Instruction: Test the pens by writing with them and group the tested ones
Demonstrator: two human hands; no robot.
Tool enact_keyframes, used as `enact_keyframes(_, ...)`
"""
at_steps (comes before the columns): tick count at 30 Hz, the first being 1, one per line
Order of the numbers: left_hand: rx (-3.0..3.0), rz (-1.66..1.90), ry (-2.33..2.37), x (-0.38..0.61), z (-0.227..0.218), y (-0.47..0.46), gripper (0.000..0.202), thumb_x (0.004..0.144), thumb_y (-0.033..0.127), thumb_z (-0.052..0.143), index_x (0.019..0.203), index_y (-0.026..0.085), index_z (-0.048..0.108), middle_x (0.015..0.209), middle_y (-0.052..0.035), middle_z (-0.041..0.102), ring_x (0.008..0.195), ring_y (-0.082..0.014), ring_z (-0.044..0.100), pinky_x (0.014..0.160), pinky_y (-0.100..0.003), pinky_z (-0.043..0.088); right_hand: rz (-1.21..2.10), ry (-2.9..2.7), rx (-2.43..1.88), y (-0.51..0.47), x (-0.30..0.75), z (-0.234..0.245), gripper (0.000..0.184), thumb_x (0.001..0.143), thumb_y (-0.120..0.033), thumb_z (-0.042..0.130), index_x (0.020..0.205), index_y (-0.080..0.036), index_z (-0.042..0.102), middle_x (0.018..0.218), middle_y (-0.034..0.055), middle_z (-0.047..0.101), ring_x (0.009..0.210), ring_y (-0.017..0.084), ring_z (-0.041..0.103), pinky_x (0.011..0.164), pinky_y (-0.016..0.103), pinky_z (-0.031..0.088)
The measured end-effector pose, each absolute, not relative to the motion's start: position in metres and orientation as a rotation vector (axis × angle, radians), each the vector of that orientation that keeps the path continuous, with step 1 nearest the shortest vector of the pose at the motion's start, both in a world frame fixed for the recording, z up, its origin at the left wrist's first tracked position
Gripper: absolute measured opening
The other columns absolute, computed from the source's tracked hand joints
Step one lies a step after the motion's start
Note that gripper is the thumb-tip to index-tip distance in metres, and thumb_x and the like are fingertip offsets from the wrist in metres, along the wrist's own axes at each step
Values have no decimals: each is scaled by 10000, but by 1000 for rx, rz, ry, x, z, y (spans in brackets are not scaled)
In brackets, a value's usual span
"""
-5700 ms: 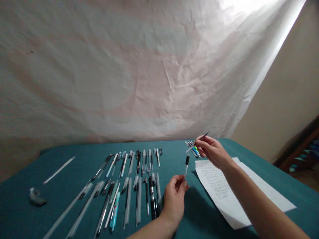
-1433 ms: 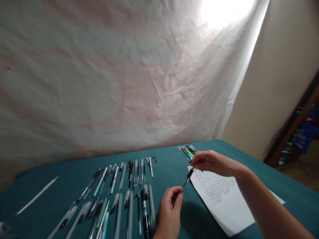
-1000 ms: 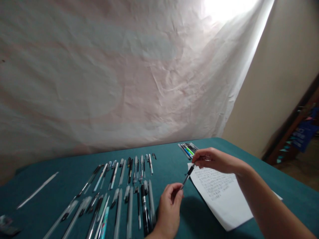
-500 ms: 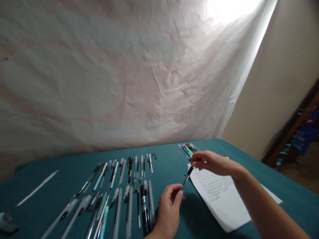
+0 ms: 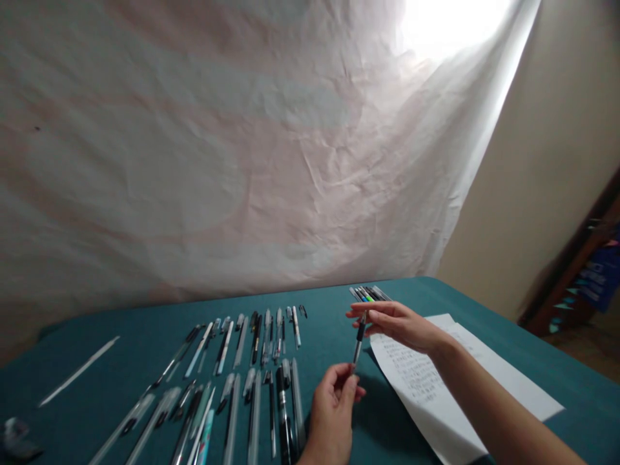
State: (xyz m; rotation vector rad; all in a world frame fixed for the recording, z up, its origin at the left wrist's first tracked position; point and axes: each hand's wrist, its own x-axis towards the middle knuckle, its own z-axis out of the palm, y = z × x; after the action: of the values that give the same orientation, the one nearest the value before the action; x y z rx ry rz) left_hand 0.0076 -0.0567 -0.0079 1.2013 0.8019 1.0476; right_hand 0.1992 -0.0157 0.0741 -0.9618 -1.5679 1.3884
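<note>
Beside paper [image 5: 445, 427] with illegible writing [image 5: 411, 371], left hand [image 5: 334, 407] tight on pen [image 5: 360, 336], right hand [image 5: 394, 323] unclenched.

A bare lane of the surface [image 5: 327, 329] runs from the far edge toward the left hand [image 5: 332, 403], which plugs its near end. The upright pen [image 5: 361, 330] in that hand's fingers and the right hand [image 5: 394, 324] at its tip obstruct the way rightward to the paper [image 5: 421, 381]. The near row of pens [image 5: 284, 407] crowds the left hand's other side, with narrow gaps. A hanging cloth [image 5: 271, 194] bounds the far side.
</note>
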Motion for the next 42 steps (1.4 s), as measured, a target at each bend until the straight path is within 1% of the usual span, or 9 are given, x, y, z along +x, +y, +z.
enact_keyframes(5, 1167, 1052, 790, 9, -12, -57, 283, 779, 324, 561, 956, 104, 568, 855, -86, 608, 727, -165, 581, 693, -284, 451, 1382, -1468, -923, -11, 182, 63, 272, 784, -350, 600, 934, -128, 647, 945, 111, 666, 796, 158, 616, 704, 293, 468)
enact_keyframes(9, 1144, 1048, 767, 11, -15, -56, 271, 771, 336, 578, 937, 122, 571, 853, -72, 606, 730, -165, 593, 690, -285, 460, 1287, -1398, -974, -11, 176, 63, 201, 723, -326, 668, 717, -131, 617, 759, 44, 662, 640, 108, 579, 563, 223, 446)
enact_keyframes(11, 1136, 1053, 759, 11, -16, -55, 278, 767, 347, 583, 933, 126, 574, 848, -70, 607, 727, -166, 598, 683, -283, 463, 1310, -1374, -983, -12, 175, 65, 213, 716, -344, 670, 752, -140, 622, 822, 54, 663, 677, 122, 587, 571, 233, 454)
enact_keyframes(15, 1143, 1045, 752, 10, -16, -55, 290, 768, 354, 582, 940, 122, 567, 848, -76, 606, 717, -166, 603, 657, -276, 467, 1419, -1361, -950, -14, 174, 66, 348, 774, -409, 592, 1025, -170, 616, 1075, 114, 613, 901, 190, 593, 693, 297, 472)
enact_keyframes(17, 1156, 1032, 752, 10, -15, -56, 284, 773, 345, 577, 938, 115, 559, 852, -81, 602, 711, -163, 603, 647, -273, 467, 1410, -1352, -940, -13, 173, 64, 333, 776, -398, 593, 1005, -157, 626, 1045, 114, 625, 890, 183, 594, 705, 293, 466)
enact_keyframes(23, 1153, 1022, 767, 10, -12, -58, 258, 780, 321, 568, 929, 112, 545, 851, -73, 586, 708, -159, 601, 637, -268, 470, 1334, -1284, -960, -9, 168, 57, 219, 721, -337, 669, 707, -133, 593, 753, 30, 642, 581, 76, 540, 544, 205, 429)
enact_keyframes(29, 1155, 1026, 770, 10, -11, -58, 268, 783, 338, 562, 938, 119, 544, 871, -76, 591, 717, -160, 603, 641, -266, 471, 1405, -1337, -950, -12, 168, 62, 343, 776, -418, 582, 970, -141, 633, 1024, 116, 617, 831, 167, 580, 634, 263, 472)
enact_keyframes(36, 1143, 1033, 781, 11, -11, -58, 285, 752, 351, 595, 912, 119, 551, 837, -74, 597, 707, -165, 612, 624, -263, 477, 1280, -1281, -987, -9, 165, 53, 229, 717, -357, 662, 738, -132, 623, 771, 41, 629, 623, 95, 532, 534, 205, 427)
enact_keyframes(42, 1140, 1029, 792, 11, -15, -55, 258, 770, 332, 575, 923, 128, 535, 857, -62, 592, 699, -157, 620, 631, -271, 486, 1374, -1277, -930, -10, 160, 53, 343, 757, -429, 596, 974, -167, 641, 1051, 98, 612, 811, 155, 577, 594, 239, 441)
